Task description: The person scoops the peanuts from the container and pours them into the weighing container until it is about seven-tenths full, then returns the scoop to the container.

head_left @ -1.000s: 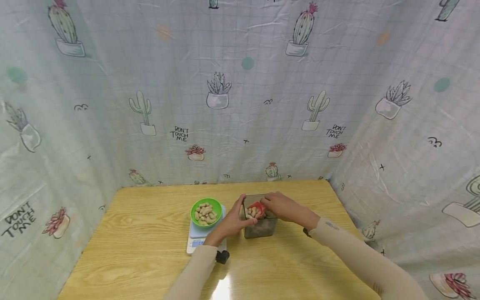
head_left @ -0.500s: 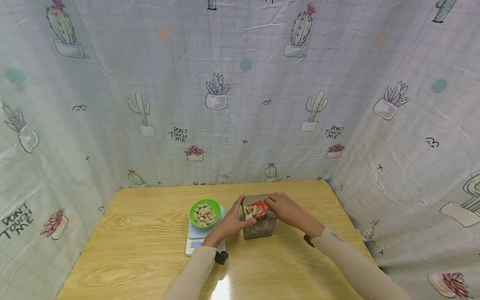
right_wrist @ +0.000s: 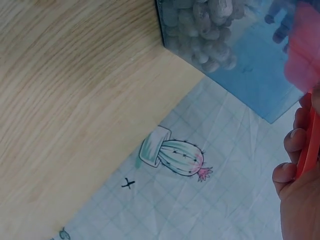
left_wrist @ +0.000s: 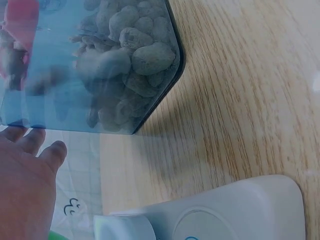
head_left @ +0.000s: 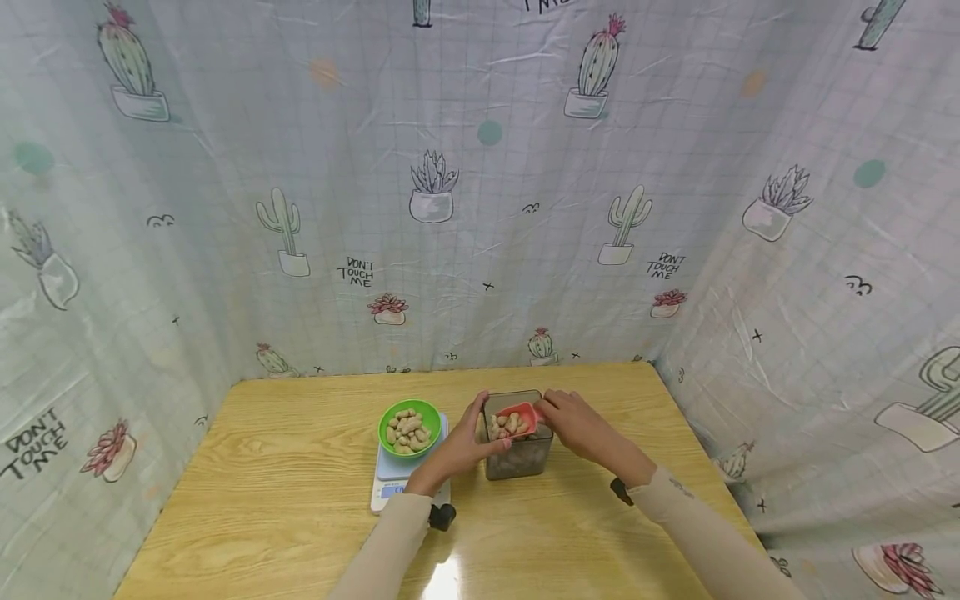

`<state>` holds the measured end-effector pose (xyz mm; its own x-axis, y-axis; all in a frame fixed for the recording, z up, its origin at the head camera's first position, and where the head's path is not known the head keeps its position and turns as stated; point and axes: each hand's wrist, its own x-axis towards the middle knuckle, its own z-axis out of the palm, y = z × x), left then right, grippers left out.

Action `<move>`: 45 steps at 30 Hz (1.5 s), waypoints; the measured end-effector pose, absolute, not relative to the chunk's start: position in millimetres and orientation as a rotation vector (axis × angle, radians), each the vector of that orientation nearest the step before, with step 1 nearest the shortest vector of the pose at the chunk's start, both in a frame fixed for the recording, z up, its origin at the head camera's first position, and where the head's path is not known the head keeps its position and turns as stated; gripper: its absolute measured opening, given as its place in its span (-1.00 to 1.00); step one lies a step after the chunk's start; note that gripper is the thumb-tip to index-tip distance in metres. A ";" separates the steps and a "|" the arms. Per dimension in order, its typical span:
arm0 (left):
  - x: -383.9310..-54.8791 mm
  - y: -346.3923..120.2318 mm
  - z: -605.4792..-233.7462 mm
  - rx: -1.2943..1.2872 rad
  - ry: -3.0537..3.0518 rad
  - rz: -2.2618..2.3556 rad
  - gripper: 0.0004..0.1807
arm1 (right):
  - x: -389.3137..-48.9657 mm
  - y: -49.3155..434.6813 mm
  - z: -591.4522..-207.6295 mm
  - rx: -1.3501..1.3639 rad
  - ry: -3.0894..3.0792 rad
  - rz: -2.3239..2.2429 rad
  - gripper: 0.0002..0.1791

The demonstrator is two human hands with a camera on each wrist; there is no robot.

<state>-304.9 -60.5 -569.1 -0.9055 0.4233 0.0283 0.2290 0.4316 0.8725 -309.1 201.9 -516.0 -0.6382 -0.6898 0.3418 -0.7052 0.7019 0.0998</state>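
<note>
My left hand holds a translucent dark plastic container, its thumb across the near side and its fingers at the left wall. Unshelled peanuts fill the lower part of the container. With my right hand I grip the handle of a red scoop. The scoop is at the container's mouth and carries several peanuts. In the right wrist view, curled fingers wrap the red handle. In the left wrist view, the fingertips are by the container's edge.
Left of the container, a green bowl of peanuts stands on a white digital scale, whose small display is hard to read. The wooden table reaches back to a cactus-print curtain.
My right hand has drawn back and to the right, raising the red scoop with peanuts out of the pile towards the container's rim. The left hand stays on the container.
</note>
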 end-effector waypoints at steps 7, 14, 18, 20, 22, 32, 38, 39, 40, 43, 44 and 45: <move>-304.3 -61.1 -569.8 0.569 2.457 1.496 0.08 | -308.1 203.7 -521.2 1.072 -2.529 0.171 -0.79; -304.1 -61.1 -571.6 0.555 2.464 1.488 0.06 | -307.2 203.2 -530.5 1.047 -2.538 0.356 -0.83; -303.5 -60.9 -571.1 0.542 2.487 1.462 0.09 | -306.6 203.6 -534.5 1.017 -2.559 0.458 -0.82; -302.9 -60.9 -570.3 0.540 2.492 1.454 0.10 | -306.1 204.2 -535.6 1.002 -2.571 0.505 -0.81; -302.1 -61.3 -569.1 0.547 2.498 1.443 0.12 | -305.3 205.3 -536.2 0.981 -2.582 0.548 -0.80; -298.0 -66.5 -559.4 0.602 2.569 1.405 0.11 | -304.4 212.8 -528.7 0.926 -2.555 0.571 -0.85; -295.8 -72.9 -545.5 0.630 2.602 1.430 0.08 | -307.5 213.0 -512.5 0.953 -2.521 0.534 -0.85; -295.3 -74.1 -543.1 0.629 2.611 1.430 0.07 | -308.4 212.7 -509.6 0.958 -2.519 0.529 -0.85; -294.4 -75.6 -540.7 0.625 2.618 1.431 0.07 | -309.4 212.3 -506.7 0.966 -2.517 0.530 -0.85; -291.9 -81.2 -533.3 0.609 2.641 1.430 0.07 | -312.1 210.2 -497.4 0.974 -2.514 0.520 -0.83; -290.8 -83.4 -530.4 0.608 2.647 1.435 0.08 | -313.2 209.3 -494.4 0.978 -2.512 0.517 -0.83; -289.8 -85.8 -527.6 0.605 2.647 1.445 0.08 | -314.1 208.3 -491.2 0.981 -2.513 0.522 -0.82</move>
<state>-289.8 -85.8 -527.6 -0.9206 0.3690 0.1277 0.3070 0.4818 0.8208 -314.1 208.3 -491.2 -0.6783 -0.5549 0.4816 -0.7008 0.6855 -0.1972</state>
